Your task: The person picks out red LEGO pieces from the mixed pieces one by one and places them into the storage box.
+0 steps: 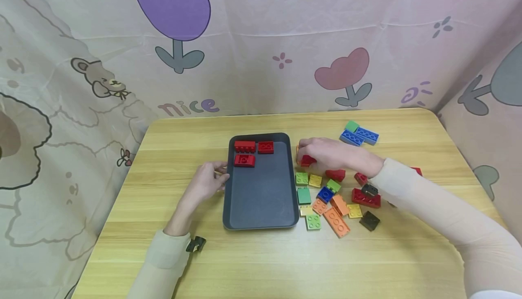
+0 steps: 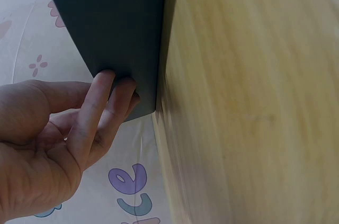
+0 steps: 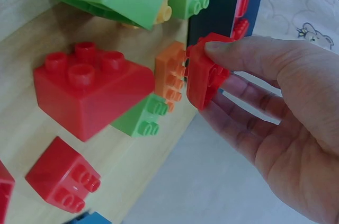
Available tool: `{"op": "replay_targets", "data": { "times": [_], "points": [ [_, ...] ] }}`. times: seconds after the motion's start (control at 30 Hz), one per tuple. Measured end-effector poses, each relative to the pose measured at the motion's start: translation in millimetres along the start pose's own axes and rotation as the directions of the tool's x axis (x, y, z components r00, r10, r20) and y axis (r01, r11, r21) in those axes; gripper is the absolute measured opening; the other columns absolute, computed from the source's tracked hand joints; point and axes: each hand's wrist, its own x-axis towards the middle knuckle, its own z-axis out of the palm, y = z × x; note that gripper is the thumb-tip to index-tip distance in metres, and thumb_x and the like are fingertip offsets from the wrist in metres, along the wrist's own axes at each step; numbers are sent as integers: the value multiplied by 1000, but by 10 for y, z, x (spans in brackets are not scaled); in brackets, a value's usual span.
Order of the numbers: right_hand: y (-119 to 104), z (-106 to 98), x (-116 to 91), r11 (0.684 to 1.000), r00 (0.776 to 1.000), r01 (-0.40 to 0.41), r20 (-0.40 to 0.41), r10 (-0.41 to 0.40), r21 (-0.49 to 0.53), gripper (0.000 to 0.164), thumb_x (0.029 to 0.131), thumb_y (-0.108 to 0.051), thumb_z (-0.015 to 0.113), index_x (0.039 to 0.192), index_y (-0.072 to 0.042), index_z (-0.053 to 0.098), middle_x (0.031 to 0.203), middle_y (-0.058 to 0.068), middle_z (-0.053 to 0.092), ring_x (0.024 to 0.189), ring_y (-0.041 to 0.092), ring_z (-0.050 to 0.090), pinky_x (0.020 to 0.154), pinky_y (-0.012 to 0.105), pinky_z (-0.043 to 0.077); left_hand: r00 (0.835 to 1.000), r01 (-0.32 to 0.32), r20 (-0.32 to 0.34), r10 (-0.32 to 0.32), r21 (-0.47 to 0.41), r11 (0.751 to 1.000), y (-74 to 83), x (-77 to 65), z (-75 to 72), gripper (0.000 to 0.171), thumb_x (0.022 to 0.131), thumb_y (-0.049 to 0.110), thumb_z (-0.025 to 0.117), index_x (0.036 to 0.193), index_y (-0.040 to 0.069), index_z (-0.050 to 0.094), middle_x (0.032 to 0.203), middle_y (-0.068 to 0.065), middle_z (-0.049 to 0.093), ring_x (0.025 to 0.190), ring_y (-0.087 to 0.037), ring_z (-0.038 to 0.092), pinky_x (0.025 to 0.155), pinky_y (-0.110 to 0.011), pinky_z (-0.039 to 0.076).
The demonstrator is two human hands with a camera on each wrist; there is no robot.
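My right hand [image 1: 326, 152] pinches a red brick [image 3: 199, 78] between thumb and fingers, above the table just right of the dark grey tray [image 1: 263, 195]. An orange brick [image 3: 169, 70] lies close behind it in the right wrist view. Against the tray's left outer wall rest the loosely bent fingertips of my left hand [image 1: 206, 181]; the left wrist view shows them touching the wall [image 2: 114, 28] without curling round anything. Inside the tray, three red bricks sit near the far left corner: two in the back row [image 1: 244, 147] and one in front [image 1: 244, 161].
Right of the tray lie loose bricks, among them a green one [image 1: 303, 195], a dark blue one [image 1: 326, 194], an orange one [image 1: 336, 223] and a red one [image 1: 366, 198]. Blue bricks [image 1: 352, 137] are near the back edge. A printed curtain [image 1: 253, 72] hangs behind the table.
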Motion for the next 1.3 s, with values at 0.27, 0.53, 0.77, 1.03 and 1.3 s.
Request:
{"op": "replay_targets", "data": {
  "times": [0.27, 0.53, 0.77, 1.03, 1.3],
  "points": [
    [-3, -100, -10, 1000, 1000, -20, -9, 20, -19, 36, 79, -7, 77, 112, -19, 72, 112, 1, 65, 101, 16, 64, 88, 33, 60, 1000, -4, 5, 4, 0, 1000, 6, -7, -5, 44, 93, 4, 61, 135, -2, 53, 115, -20, 65, 76, -16, 67, 65, -33, 62],
    [-30, -184, 19, 997, 999, -1, -42, -2, -76, 34, 78, -6, 78, 110, -16, 73, 109, 2, 65, 97, 17, 63, 87, 33, 60, 1000, -16, -2, 16, 9, 1000, -14, -6, 2, 44, 92, 5, 62, 135, -2, 54, 114, -19, 66, 75, -14, 67, 63, -30, 61],
    [-57, -267, 37, 996, 999, -3, -41, -1, -84, 35, 78, -6, 78, 112, -15, 72, 112, 3, 64, 99, 18, 64, 87, 34, 59, 1000, -17, -7, 17, 16, 1000, -13, -11, 1, 44, 92, 5, 62, 134, -1, 54, 114, -20, 66, 75, -14, 67, 63, -29, 61],
    [-83, -323, 82, 994, 997, 26, -72, -34, -110, 33, 78, -3, 77, 109, -12, 72, 110, 4, 64, 96, 18, 63, 85, 32, 59, 1000, -19, -8, 19, 23, 1000, -9, -13, 2, 43, 92, 5, 62, 134, -2, 55, 113, -19, 66, 74, -14, 67, 62, -28, 60],
    [-133, -368, 133, 992, 996, 34, -78, -43, -122, 34, 78, -3, 76, 111, -13, 72, 108, 3, 64, 94, 17, 63, 85, 31, 59, 1000, -22, -15, 22, 31, 999, -10, -11, 9, 43, 91, 5, 63, 133, -1, 55, 112, -19, 67, 74, -13, 67, 61, -26, 59]
  ]
}}
